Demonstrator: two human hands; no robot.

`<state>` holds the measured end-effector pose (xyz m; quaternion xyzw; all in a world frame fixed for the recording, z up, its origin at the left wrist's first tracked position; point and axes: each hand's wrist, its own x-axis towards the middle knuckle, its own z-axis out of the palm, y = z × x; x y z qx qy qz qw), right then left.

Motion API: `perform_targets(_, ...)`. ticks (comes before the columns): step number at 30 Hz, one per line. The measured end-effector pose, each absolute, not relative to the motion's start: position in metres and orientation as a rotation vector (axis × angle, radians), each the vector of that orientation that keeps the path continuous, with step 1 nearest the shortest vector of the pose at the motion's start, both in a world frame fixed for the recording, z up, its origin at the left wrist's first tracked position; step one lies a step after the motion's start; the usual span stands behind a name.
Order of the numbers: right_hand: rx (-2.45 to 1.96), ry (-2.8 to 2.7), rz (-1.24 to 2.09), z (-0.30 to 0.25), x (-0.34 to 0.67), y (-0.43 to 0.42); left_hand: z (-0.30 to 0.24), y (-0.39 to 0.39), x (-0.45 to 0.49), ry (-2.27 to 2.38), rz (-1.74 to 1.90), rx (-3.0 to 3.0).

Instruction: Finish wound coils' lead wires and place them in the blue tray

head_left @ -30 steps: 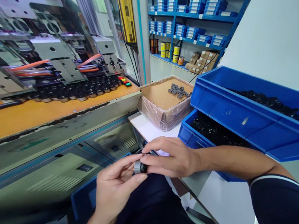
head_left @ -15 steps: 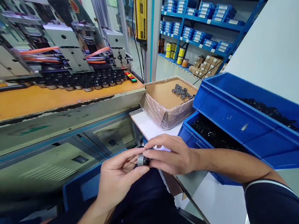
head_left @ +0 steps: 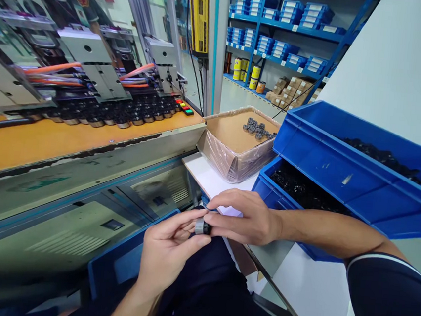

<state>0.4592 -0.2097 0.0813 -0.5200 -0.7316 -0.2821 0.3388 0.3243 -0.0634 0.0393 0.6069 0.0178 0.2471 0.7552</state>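
Observation:
Between my two hands, above my lap, is a small round part (head_left: 200, 226) with a ribbed grey metal ring and a black end. My left hand (head_left: 168, 246) grips it between thumb and fingers from the left, with the grey ring toward that palm. From the right, the fingers of my right hand (head_left: 244, 218) close on the black end. Part of the piece is hidden behind the fingers. Similar small grey and black parts (head_left: 258, 129) lie in a plastic-wrapped cardboard box (head_left: 228, 162) beyond my hands.
Two stacked blue bins (head_left: 344, 163) with black pieces stand at the right. On the left, an orange bench (head_left: 66, 146) carries machine fixtures (head_left: 102, 75) and rows of black-topped parts (head_left: 125, 112). Blue shelving (head_left: 293, 32) with small bins stands at the back.
Both hands stay in nearly the same place, still on the part. The view has shifted very slightly; finger positions differ only a little.

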Motion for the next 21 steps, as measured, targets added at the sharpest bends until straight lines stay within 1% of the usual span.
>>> perform_targets(6,-1.373,-1.894,-0.839,0.080,0.459,-0.209,0.036,-0.055,0.326,0.044,0.457,1.326)
perform_targets(12,-1.332,-1.925,-0.940,0.080,0.461,-0.208,0.039,-0.058,0.327,0.083,0.452,1.316)
perform_targets(17,-1.360,-1.951,-1.179,0.082,0.463,-0.207,0.033,-0.077,0.329,0.299,0.622,1.335)
perform_targets(19,-1.381,-1.933,-1.204,0.080,0.463,-0.207,0.026,-0.079,0.331,0.338,0.741,1.354)
perform_targets(21,-1.396,-1.930,-1.147,0.075,0.462,-0.206,0.017,-0.073,0.334,0.282,0.838,1.391)
